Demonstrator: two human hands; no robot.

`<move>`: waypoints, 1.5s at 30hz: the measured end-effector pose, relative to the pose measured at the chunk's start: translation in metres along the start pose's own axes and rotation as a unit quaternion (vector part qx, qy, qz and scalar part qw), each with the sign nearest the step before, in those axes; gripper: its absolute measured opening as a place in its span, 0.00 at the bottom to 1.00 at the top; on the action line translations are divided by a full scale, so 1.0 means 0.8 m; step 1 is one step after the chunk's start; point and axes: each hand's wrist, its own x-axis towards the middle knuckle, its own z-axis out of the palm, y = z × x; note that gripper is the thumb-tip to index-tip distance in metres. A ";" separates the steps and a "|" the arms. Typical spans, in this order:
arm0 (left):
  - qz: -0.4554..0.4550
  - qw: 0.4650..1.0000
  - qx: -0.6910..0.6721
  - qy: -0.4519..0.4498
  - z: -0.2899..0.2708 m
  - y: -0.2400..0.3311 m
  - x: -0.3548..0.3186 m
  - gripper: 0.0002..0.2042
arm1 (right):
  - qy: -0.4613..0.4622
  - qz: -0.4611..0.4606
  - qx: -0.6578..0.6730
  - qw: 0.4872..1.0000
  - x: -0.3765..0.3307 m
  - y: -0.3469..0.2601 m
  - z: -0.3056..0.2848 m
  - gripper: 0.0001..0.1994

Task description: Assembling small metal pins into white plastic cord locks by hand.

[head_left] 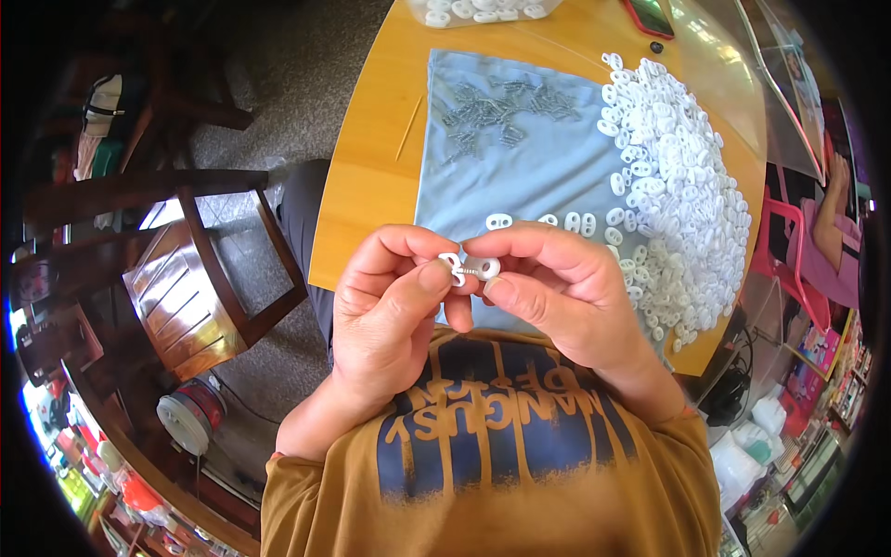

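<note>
Close to my chest, above the table's near edge, both hands meet at fingertip height. My left hand is closed, pinching a small white plastic two-hole piece between thumb and forefinger. My right hand is closed too, its thumb and forefinger gripping a white ring-ended plastic piece. A small metal spring bridges the two pieces. Just beyond my hands, white two-hole pieces lie on a light-blue cloth. Loose metal springs are scattered on the cloth's far part.
A large heap of white two-hole pieces covers the right side, beside a pile of smaller translucent pieces. On the wooden table lie a thin stick and a phone. A clear tub stands far off; a wooden chair stands left.
</note>
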 end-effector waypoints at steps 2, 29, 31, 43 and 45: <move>-0.022 1.000 -0.018 0.004 0.003 0.000 -0.001 0.05 | 0.002 -0.017 0.015 1.000 0.002 -0.001 0.000 0.11; 0.059 0.984 0.166 0.025 0.011 -0.009 -0.010 0.08 | 0.088 -0.324 -0.421 0.843 0.011 -0.007 0.005 0.12; 0.054 0.983 0.172 0.019 0.010 -0.008 -0.011 0.09 | 0.083 -0.307 -0.408 0.856 0.011 -0.010 0.004 0.12; 0.057 0.980 0.191 -0.016 0.010 -0.008 -0.011 0.13 | 0.091 -0.303 -0.325 0.891 0.010 -0.001 -0.002 0.09; 0.059 0.980 0.191 -0.018 0.010 -0.008 -0.011 0.13 | 0.088 -0.318 -0.344 0.879 0.010 -0.001 -0.003 0.10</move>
